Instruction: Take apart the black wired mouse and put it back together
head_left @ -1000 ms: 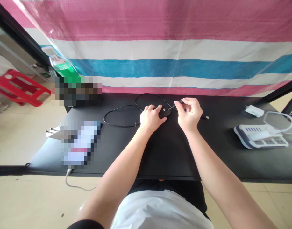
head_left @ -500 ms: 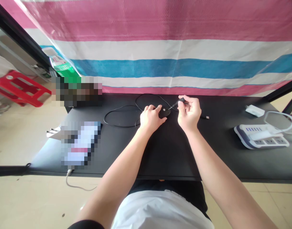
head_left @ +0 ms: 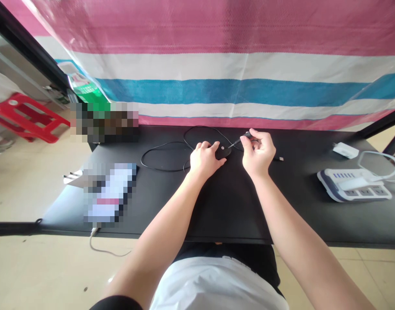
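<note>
The person's left hand [head_left: 205, 160] rests on the black table [head_left: 223, 206], its thumb and index finger parted around a small dark device [head_left: 224, 152] and holding it down, while the other fingers curl in beside it. The device, rounded and mouse-like, lies near the middle of the table toward the back, with a pale round spot on its upper face. The right hand [head_left: 258, 155] pinches the black handle of a screwdriver [head_left: 238, 141] between thumb and forefinger, the remaining fingers folded toward the palm. The tool slants down to the left, and its thin metal shaft ends at the device; whether the tip sits in a screw is too small to tell. A thin black cable [head_left: 161, 171] loops over the table behind and to the left of the left hand, and a USB plug [head_left: 281, 159] lies just to the right of the right hand. Farther right are a white adapter [head_left: 345, 150] and, nearer the front, a white power strip [head_left: 326, 177]. At the left lies a pixelated, phone-like slab [head_left: 111, 191]; behind the table hangs a striped sheet [head_left: 216, 91] in pink, white and blue
</note>
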Demonstrator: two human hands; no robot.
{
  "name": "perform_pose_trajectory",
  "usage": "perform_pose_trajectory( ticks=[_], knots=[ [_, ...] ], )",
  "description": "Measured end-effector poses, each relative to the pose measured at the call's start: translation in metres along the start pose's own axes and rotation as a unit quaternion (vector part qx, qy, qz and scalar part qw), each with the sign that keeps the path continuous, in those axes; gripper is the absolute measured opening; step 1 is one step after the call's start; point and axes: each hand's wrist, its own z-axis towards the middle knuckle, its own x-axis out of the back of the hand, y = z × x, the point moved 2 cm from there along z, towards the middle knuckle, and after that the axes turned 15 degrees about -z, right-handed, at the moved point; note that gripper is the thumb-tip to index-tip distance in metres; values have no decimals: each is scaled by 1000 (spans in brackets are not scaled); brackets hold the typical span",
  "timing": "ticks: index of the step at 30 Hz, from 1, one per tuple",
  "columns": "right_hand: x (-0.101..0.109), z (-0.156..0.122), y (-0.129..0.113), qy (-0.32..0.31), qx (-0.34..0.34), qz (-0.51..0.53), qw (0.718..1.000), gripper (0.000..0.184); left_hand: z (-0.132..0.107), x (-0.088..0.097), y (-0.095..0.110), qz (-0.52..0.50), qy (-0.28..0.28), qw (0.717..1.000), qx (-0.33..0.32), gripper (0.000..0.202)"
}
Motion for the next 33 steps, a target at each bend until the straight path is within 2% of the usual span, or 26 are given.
perform_pose_trajectory(
  ticks=[7, 10, 15, 22, 29, 33],
  knots=[
    [-1, -1, -3, -28, -5, 1, 1000, 26, 0, -1, -1, -2, 1, 1000, -3, 62],
    [-1, -2, -5, -36, -8, 18, 999, 35, 0, 0, -1, -3, 0, 1000, 2, 61],
    [-2, -4, -5, -19, 14, 9, 1000, 22, 0, 0, -2, -8, 1, 1000, 3, 61],
    [-4, -5, 0, -5, -4, -10, 1000, 28, -1, 2, 0, -11, -6, 1000, -1, 61],
    [-3, -4, 2, 31, 16, -24, 999, 20, -1, 2, 1, -6, -9, 1000, -1, 60],
    [-4, -4, 3, 21, 21, -16, 999, 19, 0, 2, 1, -6, -11, 1000, -2, 61]
  ],
)
